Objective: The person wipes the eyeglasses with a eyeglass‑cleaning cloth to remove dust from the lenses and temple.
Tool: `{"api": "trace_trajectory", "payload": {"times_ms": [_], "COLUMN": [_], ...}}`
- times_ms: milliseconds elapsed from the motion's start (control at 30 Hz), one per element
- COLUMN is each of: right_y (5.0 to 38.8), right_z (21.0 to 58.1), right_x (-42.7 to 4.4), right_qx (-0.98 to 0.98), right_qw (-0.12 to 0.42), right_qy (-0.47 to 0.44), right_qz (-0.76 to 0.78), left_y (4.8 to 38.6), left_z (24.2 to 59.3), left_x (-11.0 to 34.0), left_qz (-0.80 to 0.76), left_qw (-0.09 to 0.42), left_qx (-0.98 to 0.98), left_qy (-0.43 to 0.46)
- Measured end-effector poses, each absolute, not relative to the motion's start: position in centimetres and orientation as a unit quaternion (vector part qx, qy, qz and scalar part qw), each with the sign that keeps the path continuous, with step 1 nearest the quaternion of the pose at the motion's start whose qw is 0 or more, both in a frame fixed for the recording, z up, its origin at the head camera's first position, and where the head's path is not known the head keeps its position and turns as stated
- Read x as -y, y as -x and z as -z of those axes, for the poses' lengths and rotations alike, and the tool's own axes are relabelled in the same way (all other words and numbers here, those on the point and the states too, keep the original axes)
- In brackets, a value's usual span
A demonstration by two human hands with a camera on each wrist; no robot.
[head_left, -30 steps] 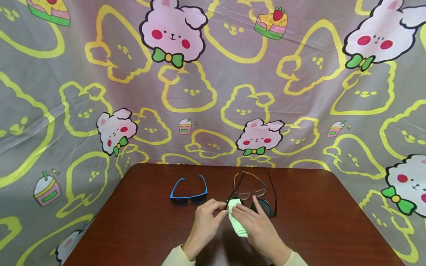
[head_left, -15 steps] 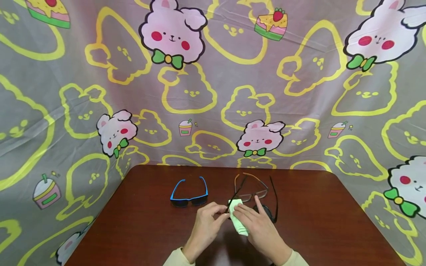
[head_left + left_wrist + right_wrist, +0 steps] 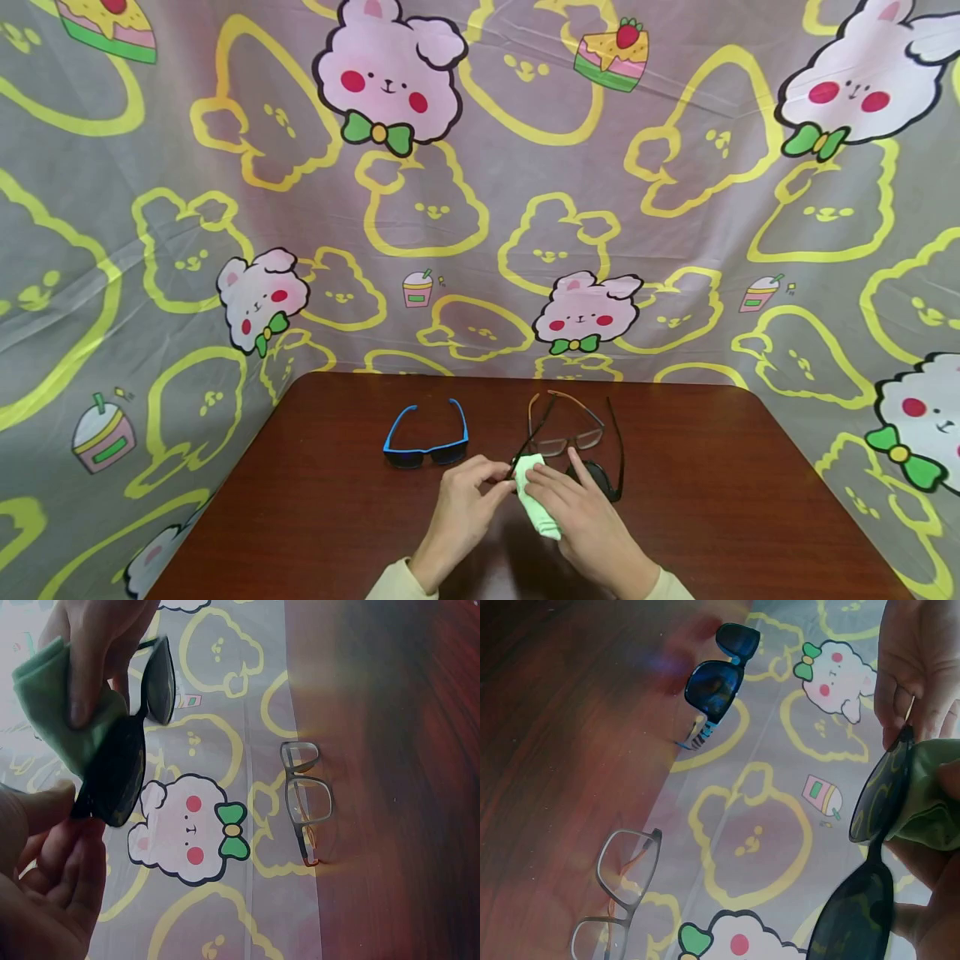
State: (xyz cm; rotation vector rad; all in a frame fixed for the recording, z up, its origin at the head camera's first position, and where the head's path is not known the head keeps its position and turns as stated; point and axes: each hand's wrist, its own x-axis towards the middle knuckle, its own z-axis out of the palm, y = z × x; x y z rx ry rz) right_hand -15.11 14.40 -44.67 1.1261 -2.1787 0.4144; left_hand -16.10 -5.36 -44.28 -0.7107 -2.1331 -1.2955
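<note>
Left-hand grip (image 3: 465, 507) pinches the black sunglasses (image 3: 124, 766) by one end and holds them up over the bench (image 3: 300, 500). Right-hand grip (image 3: 588, 521) has its fingers nearly straight, and they press a pale green cloth (image 3: 536, 508) onto the near lens (image 3: 112, 781), the one beside the left-hand grip. So the rubbing looks partway done: the cloth is on this lens, and the far lens (image 3: 855, 919) has no cloth on it. How clean each lens is, the views do not show. Blue-framed sunglasses (image 3: 718, 684) and clear eyeglasses (image 3: 311, 799) with orange-brown arms sit on the bench, arms open. No hand touches them, and it is hard to say if they need a rub too.

Compared with half a second ago, the cloth sits a tiny bit lower in the head view, nearer the person. The left-hand grip stays on the same end of the black sunglasses. The blue pair and the clear pair stay put.
</note>
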Motion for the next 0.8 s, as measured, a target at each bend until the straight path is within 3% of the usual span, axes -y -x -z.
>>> {"api": "trace_trajectory", "payload": {"times_ms": [200, 567, 800], "right_y": [15.33, 15.03, 14.72], "right_z": [44.65, 44.41, 44.38], "right_x": [-14.4, -14.55, -14.62], "right_qx": [0.831, 0.828, 0.82], "right_qw": [0.325, 0.319, 0.323], "right_qy": [-0.423, -0.433, -0.444], "right_qz": [-0.156, -0.159, -0.16], "left_y": [16.05, 16.21, 16.3], "left_z": [44.44, 44.22, 44.26], "left_x": [5.24, 5.32, 5.37], "left_qz": [0.477, 0.481, 0.473], "left_qw": [0.273, 0.259, 0.278], "left_qx": [0.785, 0.804, 0.804], "left_qy": [0.287, 0.236, 0.228]}}
